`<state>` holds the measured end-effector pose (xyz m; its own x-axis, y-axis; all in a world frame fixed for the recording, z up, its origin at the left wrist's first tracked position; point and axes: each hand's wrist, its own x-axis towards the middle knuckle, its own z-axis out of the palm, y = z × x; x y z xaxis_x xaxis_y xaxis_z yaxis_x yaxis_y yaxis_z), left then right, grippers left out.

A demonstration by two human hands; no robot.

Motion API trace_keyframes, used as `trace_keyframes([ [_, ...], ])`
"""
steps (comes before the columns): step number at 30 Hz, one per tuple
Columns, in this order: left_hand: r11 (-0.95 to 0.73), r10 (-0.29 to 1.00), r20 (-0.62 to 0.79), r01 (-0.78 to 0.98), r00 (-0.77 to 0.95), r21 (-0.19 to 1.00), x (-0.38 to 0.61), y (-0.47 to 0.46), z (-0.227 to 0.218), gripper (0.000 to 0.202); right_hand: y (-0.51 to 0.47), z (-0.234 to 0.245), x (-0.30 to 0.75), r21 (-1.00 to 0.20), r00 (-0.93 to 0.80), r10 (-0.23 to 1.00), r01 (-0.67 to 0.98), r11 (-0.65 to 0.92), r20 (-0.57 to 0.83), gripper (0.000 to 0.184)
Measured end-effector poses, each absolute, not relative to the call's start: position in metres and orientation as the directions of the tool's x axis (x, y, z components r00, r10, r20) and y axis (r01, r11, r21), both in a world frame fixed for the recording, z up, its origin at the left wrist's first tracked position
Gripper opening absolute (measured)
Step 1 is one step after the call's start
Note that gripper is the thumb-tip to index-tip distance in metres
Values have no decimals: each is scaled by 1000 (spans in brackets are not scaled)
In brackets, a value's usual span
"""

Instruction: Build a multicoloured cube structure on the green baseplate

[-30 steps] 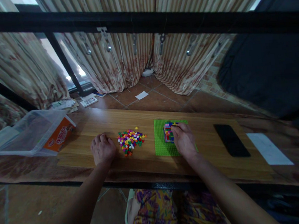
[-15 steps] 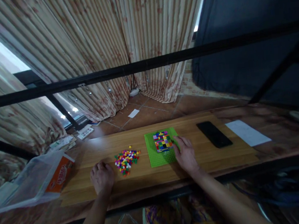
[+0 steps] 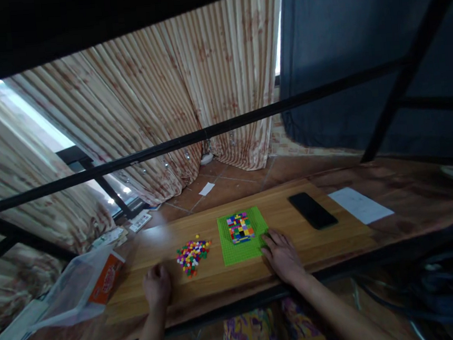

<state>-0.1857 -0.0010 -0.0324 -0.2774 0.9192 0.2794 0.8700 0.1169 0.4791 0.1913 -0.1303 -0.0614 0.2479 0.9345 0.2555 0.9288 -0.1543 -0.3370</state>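
A green baseplate (image 3: 239,253) lies on the wooden board (image 3: 205,286). On its upper part stands a block of many-coloured building bricks (image 3: 240,228). My right hand (image 3: 284,256) rests at the baseplate's right edge, fingers stretched and somewhat apart, the fingertips touching the green border; nothing is held in it. To the left of the baseplate is a loose pile of small coloured bricks (image 3: 192,256). Left of that pile, my left hand (image 3: 156,286) rests on the board with its fingers curled in, and no object shows in it.
A black phone (image 3: 312,210) lies on the board's right side, near a white sheet of paper (image 3: 360,204). At the left is a clear plastic bag (image 3: 74,286) with an orange label. A dark metal bar (image 3: 169,146) crosses beyond the board, before striped curtains (image 3: 145,103).
My right hand has slid down the baseplate's right edge, away from the brick block. My left hand's fingers have curled in more. The camera view has tilted up slightly.
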Motion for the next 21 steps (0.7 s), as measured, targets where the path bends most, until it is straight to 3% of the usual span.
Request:
trace_keyframes([
  [9, -116, 932, 345, 814, -109, 570, -154, -88, -48, 31, -149, -65, 198, -365, 188, 940, 928, -75, 285, 37],
  [15, -48, 945, 297, 835, -140, 549, -134, -98, -37, 25, -155, -65, 208, -332, 114, 955, 943, -17, 275, 37],
  [21, 38, 936, 283, 858, -210, 512, -121, -96, -37, 27, -131, -61, 234, -469, 119, 961, 883, 13, 251, 32],
])
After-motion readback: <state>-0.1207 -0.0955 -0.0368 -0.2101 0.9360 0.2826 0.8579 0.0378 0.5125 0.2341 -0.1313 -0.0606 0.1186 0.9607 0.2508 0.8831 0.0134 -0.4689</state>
